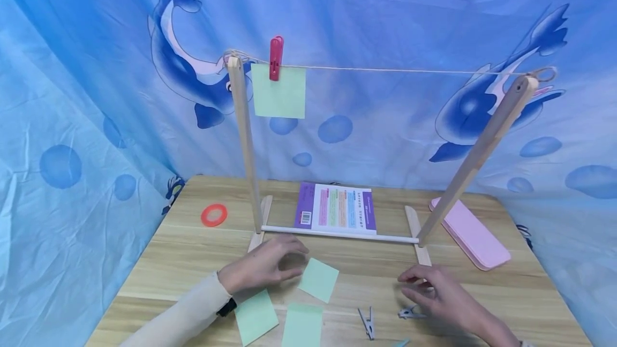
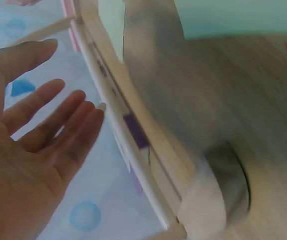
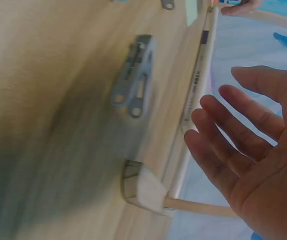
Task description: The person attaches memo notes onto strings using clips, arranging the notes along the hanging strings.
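My left hand (image 1: 267, 262) hovers just left of a pale green sticky note (image 1: 319, 280), fingers loosely bent and holding nothing. Two more green notes, a left one (image 1: 256, 317) and a front one (image 1: 302, 328), lie near it. On the right, my right hand (image 1: 445, 296) is held above the table with nothing in it, beside a grey clothespin (image 1: 408, 313). The right wrist view shows that clothespin (image 3: 136, 75) apart from the relaxed fingers (image 3: 218, 140). Another grey clothespin (image 1: 368, 324) lies to its left. A red clothespin (image 1: 276, 58) fastens a green note (image 1: 279, 98) to the string (image 1: 376, 69).
The string runs between a left wooden post (image 1: 245, 143) and a right wooden post (image 1: 477, 159), joined low by a white bar (image 1: 337, 234). Behind the bar lies a book (image 1: 337, 208). A red ring (image 1: 213, 215) sits left, a pink case (image 1: 472, 234) right.
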{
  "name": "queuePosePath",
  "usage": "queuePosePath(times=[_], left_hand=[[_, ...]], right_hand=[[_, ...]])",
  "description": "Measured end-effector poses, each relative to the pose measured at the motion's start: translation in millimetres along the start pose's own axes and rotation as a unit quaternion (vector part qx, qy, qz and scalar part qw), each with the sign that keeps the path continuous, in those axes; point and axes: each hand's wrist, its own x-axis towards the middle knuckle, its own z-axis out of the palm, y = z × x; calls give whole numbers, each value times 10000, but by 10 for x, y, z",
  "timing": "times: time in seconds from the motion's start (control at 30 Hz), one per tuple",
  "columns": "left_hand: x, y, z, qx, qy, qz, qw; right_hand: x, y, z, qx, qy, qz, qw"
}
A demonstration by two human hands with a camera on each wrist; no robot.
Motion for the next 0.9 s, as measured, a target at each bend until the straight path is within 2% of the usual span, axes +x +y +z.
queuePosePath(times=[0.17,0.4,0.6,0.7,0.9], left_hand=[[47,21,90,-4,-271,-20,9996],[77,17,167,-413,-379,-169,9983],[120,6,262,-382,-571,-125,9976],[134,3,283,-368,-620,-150,9973],[167,13,289,-300,-713,-248,9967]], right_hand=[[-89,38,34,-66,-208,307,9993],[-172,76,95,657,-668,962,9909],[-259,111,153,751,-824,1266,9857],[-274,134,164,654,-806,1266,9865],[-326,182,159,384,-748,1018,9912]])
